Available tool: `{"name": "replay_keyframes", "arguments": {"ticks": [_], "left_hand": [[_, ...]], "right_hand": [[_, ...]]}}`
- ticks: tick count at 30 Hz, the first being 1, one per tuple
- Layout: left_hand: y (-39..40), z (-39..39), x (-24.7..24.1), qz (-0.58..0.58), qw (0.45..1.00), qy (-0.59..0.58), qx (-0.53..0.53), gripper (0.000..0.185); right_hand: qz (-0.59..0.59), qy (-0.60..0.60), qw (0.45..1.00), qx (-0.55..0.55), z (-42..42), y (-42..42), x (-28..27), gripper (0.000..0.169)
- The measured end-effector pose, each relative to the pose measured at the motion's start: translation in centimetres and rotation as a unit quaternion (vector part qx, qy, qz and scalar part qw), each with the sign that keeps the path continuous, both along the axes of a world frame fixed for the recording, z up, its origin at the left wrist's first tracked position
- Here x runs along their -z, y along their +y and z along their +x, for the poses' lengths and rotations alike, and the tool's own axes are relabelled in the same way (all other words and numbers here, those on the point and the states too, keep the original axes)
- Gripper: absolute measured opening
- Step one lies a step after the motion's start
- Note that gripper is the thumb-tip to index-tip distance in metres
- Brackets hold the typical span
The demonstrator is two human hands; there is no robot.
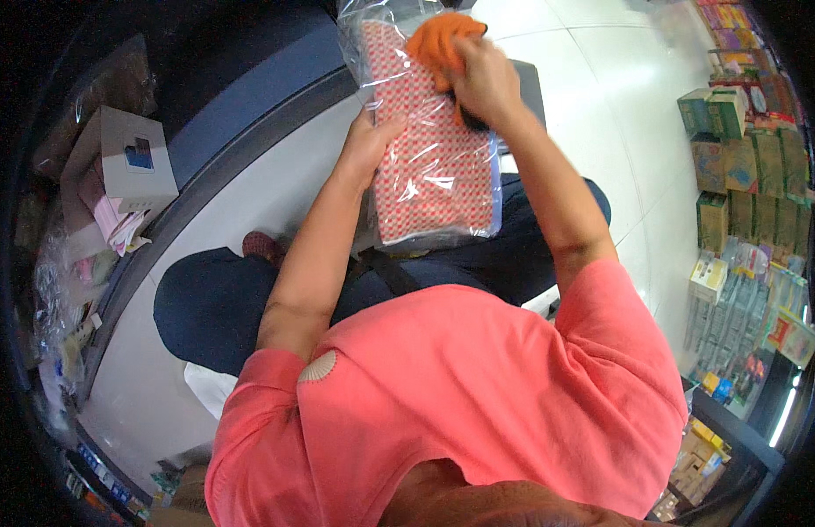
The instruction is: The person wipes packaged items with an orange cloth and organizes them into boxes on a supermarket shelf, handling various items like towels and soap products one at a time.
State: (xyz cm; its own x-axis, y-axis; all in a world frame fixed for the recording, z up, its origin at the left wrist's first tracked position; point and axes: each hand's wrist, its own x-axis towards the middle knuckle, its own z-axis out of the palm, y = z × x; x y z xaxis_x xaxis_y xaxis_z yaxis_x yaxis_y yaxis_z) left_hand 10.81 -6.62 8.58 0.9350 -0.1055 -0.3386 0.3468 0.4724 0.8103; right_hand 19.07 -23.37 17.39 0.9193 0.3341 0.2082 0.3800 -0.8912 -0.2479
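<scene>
A red-and-white patterned pack in clear plastic wrap is tilted above the person's lap, with a blue strip along its right edge. My left hand grips its left edge, the thumb lying on the patterned face. My right hand holds a bunched orange cloth against the upper part of the pack. Loose clear film sticks out past the pack's top end. What the pack contains cannot be told.
A dark shelf edge curves along the left, bearing an open cardboard box with papers. White floor tiles lie beyond the right arm. Stacked cartons and packaged goods line the far right. A dark object stands behind my right hand.
</scene>
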Motion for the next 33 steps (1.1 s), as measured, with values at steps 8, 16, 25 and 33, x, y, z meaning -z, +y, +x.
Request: {"name": "replay_keyframes", "arguments": {"ticks": [8, 16, 25, 33], "left_hand": [[1.6, -0.1, 1.4, -0.057, 0.998, -0.014, 0.016, 0.046], [4.0, -0.7, -0.8, -0.022, 0.997, -0.065, 0.023, 0.052], [9.0, -2.8, -0.9, -0.076, 0.986, -0.138, 0.047, 0.051], [14.0, -4.5, -0.1, -0.055, 0.977, -0.207, -0.023, 0.057]], "right_hand": [[-0.024, 0.152, 0.957, -0.246, -17.3, -0.9, 2.4, 0.044], [0.191, 0.116, 0.948, -0.226, -15.4, -0.9, -0.4, 0.044], [0.624, 0.02, 0.776, 0.084, -12.3, -4.1, -4.5, 0.046], [0.817, 0.192, 0.539, 0.074, -10.2, -1.8, -2.7, 0.043]]}}
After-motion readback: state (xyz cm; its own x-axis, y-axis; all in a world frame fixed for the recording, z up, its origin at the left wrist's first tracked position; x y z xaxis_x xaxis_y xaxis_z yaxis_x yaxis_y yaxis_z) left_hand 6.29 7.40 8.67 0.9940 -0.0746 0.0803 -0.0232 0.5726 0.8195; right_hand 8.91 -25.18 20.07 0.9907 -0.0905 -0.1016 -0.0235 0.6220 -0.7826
